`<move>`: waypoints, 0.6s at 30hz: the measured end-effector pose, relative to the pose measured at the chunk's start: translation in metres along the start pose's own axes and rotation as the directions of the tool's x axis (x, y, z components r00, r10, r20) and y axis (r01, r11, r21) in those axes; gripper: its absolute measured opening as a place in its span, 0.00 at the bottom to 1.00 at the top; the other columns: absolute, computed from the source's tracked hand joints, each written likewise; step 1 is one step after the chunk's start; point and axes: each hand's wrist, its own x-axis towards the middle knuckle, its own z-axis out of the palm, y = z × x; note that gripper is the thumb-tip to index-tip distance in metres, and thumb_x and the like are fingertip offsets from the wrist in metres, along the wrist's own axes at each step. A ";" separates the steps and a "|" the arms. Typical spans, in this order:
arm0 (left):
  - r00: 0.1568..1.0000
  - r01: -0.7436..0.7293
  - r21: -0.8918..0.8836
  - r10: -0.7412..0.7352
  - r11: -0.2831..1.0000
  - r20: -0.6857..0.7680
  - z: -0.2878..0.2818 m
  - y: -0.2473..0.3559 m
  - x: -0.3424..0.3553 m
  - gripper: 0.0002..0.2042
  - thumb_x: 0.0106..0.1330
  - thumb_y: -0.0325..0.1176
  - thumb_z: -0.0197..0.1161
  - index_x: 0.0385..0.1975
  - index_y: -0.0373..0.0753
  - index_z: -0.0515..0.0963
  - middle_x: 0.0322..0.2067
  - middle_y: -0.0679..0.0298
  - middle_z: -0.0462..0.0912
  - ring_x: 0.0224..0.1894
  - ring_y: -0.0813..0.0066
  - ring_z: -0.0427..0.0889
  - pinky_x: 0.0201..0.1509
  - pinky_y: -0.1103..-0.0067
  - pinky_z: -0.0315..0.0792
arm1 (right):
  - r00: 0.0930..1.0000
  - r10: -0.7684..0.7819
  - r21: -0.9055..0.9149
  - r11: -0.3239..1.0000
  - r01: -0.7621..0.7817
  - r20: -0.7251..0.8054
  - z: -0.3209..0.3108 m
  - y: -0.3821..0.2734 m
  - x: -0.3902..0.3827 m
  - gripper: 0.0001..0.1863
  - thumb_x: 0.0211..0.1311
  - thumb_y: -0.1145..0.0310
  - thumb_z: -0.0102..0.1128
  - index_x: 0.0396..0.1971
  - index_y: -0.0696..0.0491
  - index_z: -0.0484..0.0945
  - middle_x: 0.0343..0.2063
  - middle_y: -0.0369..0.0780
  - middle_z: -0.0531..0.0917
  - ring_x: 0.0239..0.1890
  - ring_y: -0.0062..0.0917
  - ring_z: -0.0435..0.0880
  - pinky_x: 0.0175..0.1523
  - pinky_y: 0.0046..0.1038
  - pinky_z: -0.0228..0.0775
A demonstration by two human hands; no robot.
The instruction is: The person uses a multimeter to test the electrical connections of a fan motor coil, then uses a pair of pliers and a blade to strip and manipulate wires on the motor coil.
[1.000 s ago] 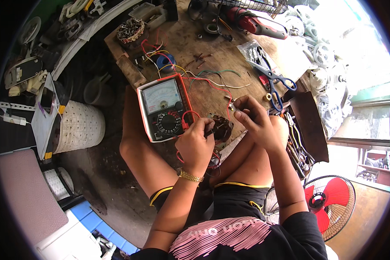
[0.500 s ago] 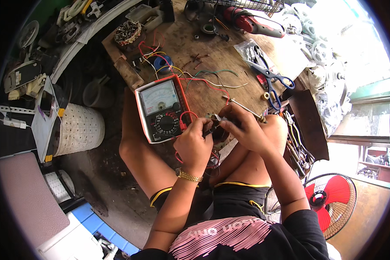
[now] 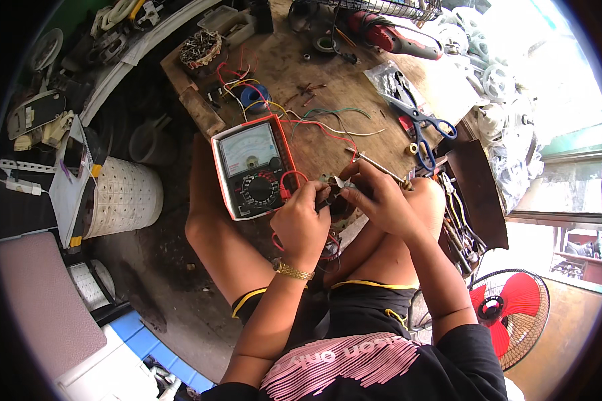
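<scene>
Close together over my lap, both hands are closed at a small dark part with a pale, shiny bit (image 3: 342,184) at its top. My left hand (image 3: 302,220), with a gold watch (image 3: 293,270) at the wrist, pinches the dark side; the fingers cover most of it. From the right, my right hand (image 3: 380,202) pinches by the pale bit, and what lies between those fingertips is too small to name. Just left of the hands, an analog multimeter (image 3: 259,175) in a red-edged case leans at the bench edge. Its red lead plug (image 3: 285,192) is beside my left hand.
On the wooden bench (image 3: 341,90) lie loose wires, blue tape (image 3: 255,98), blue-handled scissors (image 3: 421,123) and a screwdriver (image 3: 380,167). A red power tool (image 3: 394,39) is farther back. Hand tools (image 3: 458,227) fill a box by my right knee. A fan (image 3: 508,314) stands right.
Both hands keep their pinch in almost the same spot. The bench and multimeter appear shifted very slightly right and down in the picture.
</scene>
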 end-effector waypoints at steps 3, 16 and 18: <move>1.000 0.011 0.000 -0.011 1.000 0.011 0.000 0.000 0.001 0.05 0.59 0.24 0.69 0.34 0.39 0.84 0.29 0.59 0.88 0.32 0.62 0.90 0.34 0.72 0.78 | 1.000 -0.012 -0.023 1.000 0.013 0.015 -0.001 0.003 0.000 0.16 0.69 0.64 0.66 0.50 0.55 0.76 0.31 0.42 0.84 0.33 0.32 0.84 0.40 0.32 0.73; 1.000 -0.004 0.044 0.004 0.999 -0.002 0.001 0.001 0.000 0.04 0.61 0.29 0.71 0.34 0.42 0.84 0.29 0.61 0.88 0.31 0.60 0.88 0.32 0.70 0.77 | 0.952 -0.096 -0.205 0.978 0.036 -0.291 0.012 0.005 -0.005 0.08 0.69 0.76 0.58 0.45 0.52 0.78 0.26 0.43 0.84 0.30 0.37 0.85 0.33 0.34 0.72; 1.000 -0.009 0.042 0.009 0.999 -0.008 0.000 0.001 0.001 0.04 0.61 0.29 0.71 0.34 0.42 0.84 0.29 0.61 0.88 0.31 0.60 0.88 0.32 0.70 0.77 | 0.958 -0.105 -0.224 0.974 0.044 -0.268 0.012 -0.002 -0.004 0.08 0.66 0.75 0.60 0.44 0.52 0.78 0.30 0.46 0.85 0.34 0.47 0.85 0.36 0.39 0.74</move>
